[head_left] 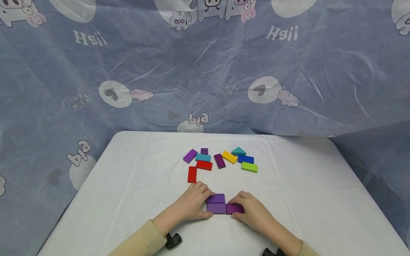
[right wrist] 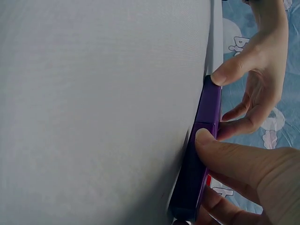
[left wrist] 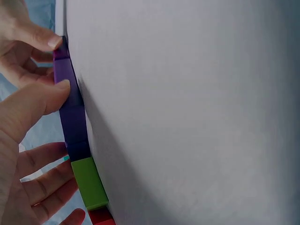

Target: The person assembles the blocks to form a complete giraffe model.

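- Head view: a white cloth (head_left: 144,199), faintly creased, covers the table; behind hangs a wrinkled, printed blue sheet (head_left: 192,53).
- The left hand (head_left: 193,202) grips two smooth purple blocks (head_left: 216,208) by their left side, one block behind the other, near the table's front.
- The right hand (head_left: 254,213) pinches one magenta block (head_left: 235,208), its end against the front purple one.
- Farther back I count ten loose blocks (head_left: 204,165): eight rectangles (two of them red), one small squarish purple piece, one teal triangle.
- Left wrist view: a thumb presses a flat purple face; green and red blocks show lower down.
- Right wrist view: both thumbs rest on the sharp-edged row.
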A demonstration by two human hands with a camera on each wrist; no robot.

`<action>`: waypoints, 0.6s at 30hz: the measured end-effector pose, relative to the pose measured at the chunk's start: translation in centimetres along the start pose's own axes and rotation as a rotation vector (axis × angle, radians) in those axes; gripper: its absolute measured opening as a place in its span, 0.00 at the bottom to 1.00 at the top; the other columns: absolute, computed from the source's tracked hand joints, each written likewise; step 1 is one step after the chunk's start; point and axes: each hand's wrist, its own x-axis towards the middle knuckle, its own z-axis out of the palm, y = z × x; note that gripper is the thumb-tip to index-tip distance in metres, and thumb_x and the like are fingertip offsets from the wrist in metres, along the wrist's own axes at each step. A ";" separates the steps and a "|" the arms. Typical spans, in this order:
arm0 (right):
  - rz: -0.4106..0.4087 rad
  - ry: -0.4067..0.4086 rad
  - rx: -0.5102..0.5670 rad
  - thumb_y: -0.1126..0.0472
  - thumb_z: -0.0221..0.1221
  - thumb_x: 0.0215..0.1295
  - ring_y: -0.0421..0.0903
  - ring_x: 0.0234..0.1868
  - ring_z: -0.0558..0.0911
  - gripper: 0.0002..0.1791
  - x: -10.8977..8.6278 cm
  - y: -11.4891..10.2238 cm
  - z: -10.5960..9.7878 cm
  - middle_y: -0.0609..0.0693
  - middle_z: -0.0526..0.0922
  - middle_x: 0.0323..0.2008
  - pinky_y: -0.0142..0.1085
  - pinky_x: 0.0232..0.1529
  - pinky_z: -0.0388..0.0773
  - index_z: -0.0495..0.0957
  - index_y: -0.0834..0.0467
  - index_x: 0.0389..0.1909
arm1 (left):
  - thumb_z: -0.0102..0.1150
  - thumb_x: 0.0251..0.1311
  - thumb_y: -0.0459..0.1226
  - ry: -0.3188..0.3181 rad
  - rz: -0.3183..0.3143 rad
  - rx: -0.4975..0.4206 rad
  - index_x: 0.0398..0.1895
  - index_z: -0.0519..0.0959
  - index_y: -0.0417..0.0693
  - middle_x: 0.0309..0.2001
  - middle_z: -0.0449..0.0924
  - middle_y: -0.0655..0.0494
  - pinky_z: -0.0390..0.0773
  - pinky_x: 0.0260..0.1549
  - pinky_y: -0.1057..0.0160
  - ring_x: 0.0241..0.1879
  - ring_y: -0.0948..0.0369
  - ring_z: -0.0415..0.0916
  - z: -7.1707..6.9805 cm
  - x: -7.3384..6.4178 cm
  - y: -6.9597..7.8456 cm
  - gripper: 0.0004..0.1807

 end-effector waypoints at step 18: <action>0.033 0.013 -0.016 0.57 0.75 0.48 0.34 0.37 0.74 0.16 0.0 -0.4 0.0 0.37 0.77 0.34 0.34 0.40 0.80 0.86 0.50 0.40 | 0.70 0.51 0.56 -0.021 0.000 -0.041 0.55 0.80 0.54 0.51 0.79 0.60 0.72 0.58 0.60 0.55 0.62 0.70 -0.4 0.0 -0.2 0.30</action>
